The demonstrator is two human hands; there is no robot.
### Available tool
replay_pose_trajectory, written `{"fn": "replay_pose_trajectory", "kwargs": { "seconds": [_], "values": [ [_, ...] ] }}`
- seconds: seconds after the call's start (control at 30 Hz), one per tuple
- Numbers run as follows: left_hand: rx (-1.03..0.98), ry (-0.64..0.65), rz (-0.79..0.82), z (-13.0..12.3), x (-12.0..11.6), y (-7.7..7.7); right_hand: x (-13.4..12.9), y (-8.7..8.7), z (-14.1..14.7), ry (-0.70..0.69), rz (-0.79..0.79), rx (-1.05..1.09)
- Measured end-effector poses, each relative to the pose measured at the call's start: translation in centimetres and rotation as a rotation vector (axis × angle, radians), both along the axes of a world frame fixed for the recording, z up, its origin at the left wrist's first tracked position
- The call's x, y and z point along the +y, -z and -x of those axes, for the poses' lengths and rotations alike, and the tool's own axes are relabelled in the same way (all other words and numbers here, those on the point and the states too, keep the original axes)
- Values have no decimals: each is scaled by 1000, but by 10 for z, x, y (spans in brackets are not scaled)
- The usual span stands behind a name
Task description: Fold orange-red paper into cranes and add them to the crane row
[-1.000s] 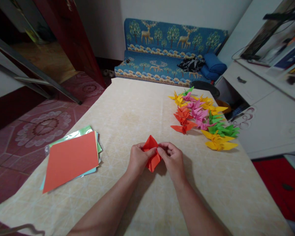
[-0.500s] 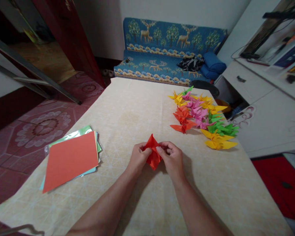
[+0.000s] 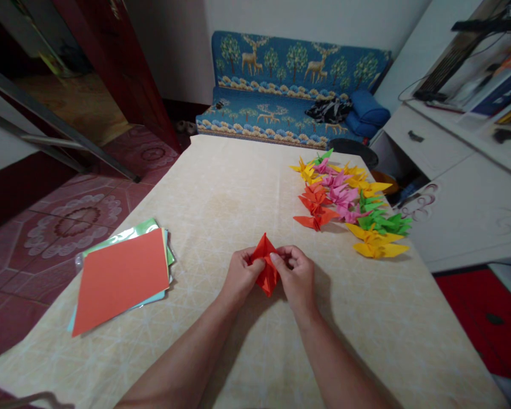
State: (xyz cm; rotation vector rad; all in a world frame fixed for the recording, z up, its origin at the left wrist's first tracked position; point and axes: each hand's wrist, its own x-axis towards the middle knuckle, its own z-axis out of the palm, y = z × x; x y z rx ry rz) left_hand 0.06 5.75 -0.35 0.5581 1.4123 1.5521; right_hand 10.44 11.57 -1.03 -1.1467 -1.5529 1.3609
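Observation:
A partly folded red origami paper (image 3: 267,280), diamond-shaped with pointed top and bottom, is held upright-looking between my hands over the middle of the table. My left hand (image 3: 243,271) pinches its left side, thumb lying on the front face. On the right side my right hand (image 3: 296,272) grips the paper the same way, thumb pressed near the centre and fingers curled behind. The fingertips behind the paper are hidden. To the left lies a stack of square paper (image 3: 121,281), with a red sheet on top and blue and green edges showing.
Several folded paper cranes (image 3: 343,196) in red, pink, yellow and green sit in rows at the table's right side. A pale patterned cloth covers the table (image 3: 221,187). Beyond it stands a blue deer-patterned sofa (image 3: 276,99); a white cabinet (image 3: 472,210) is at right.
Both hands keep their pinch on the red paper. The two sides seem drawn slightly closer, making the diamond a little narrower. The view has shifted marginally.

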Motion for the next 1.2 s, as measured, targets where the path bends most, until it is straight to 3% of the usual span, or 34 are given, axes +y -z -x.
{"fn": "replay_pose_trajectory", "kwargs": {
  "seconds": [0.5,0.83,0.97,1.2],
  "values": [
    [-34,23,-33,-4,0,-1,-5,-2,2,100,-89,-59],
    [-160,117,-56,0,0,5,-5,2,-2,69,-92,48],
    [-244,198,-26,6,-1,2,-1,-4,-5,16,-69,47],
    [-274,340,42,10,-3,1,17,-4,-15,-192,-7,59]
  ]
}}
